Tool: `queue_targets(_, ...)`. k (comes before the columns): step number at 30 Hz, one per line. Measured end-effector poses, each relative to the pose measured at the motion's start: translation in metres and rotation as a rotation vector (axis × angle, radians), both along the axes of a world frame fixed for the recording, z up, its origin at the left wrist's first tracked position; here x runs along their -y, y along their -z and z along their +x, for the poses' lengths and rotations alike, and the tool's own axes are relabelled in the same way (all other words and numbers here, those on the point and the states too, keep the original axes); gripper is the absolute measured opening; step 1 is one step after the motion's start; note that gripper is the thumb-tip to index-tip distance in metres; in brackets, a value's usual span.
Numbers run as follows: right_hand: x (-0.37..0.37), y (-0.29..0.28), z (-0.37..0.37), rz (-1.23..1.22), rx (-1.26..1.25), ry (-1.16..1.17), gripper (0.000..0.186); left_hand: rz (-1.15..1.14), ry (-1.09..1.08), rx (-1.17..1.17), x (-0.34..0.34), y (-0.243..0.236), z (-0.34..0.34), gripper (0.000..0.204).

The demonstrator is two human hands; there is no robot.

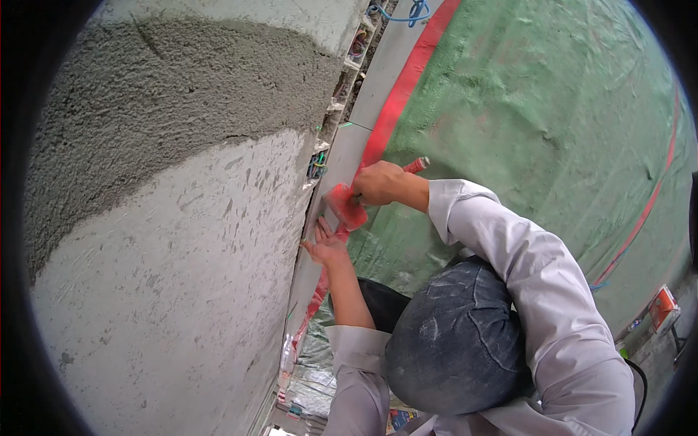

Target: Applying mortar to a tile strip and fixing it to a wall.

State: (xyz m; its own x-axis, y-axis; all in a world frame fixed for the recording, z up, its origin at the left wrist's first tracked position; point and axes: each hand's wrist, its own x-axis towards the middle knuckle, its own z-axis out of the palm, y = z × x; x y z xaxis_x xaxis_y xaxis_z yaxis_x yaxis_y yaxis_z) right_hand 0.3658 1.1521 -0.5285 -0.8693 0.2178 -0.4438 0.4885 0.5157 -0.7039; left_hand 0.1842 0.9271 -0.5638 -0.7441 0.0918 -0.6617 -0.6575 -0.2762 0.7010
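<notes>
My right hand [382,182] is closed round a red-handled tool [417,165], which looks like a mallet, with a broad red head [347,207] over the narrow grey tile strip [337,167] at the wall's foot. My left hand [327,243] lies just below the head with fingers stretched out on the strip, close to or touching the tool. Red tape [378,142] runs along the strip's right side. My bent knee [454,334], in dark dusty trousers, is beside my arms.
The wall [174,269] at left has a band of rough grey mortar [182,87] and boxes with wires [317,163]. Green protective sheeting [531,123] covers the floor at right. A blue cable coil [407,11] is at the top; an orange-and-white object [662,309] lies at far right.
</notes>
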Motion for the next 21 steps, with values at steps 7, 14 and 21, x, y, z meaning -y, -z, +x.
queue_targets(7,0.008,-0.014,-0.003,-0.041,-0.026,0.020,0.029,-0.064,0.044,0.068,0.009,-0.021,0.002,0.095)
queue_targets(14,-0.002,-0.016,0.017,-0.004,-0.014,-0.031,0.026,0.113,-0.059,0.078,0.020,-0.001,-0.022,0.093)
queue_targets(21,0.027,0.002,0.024,-0.026,-0.063,-0.082,0.039,0.050,-0.038,0.063,0.035,0.016,-0.011,0.079)
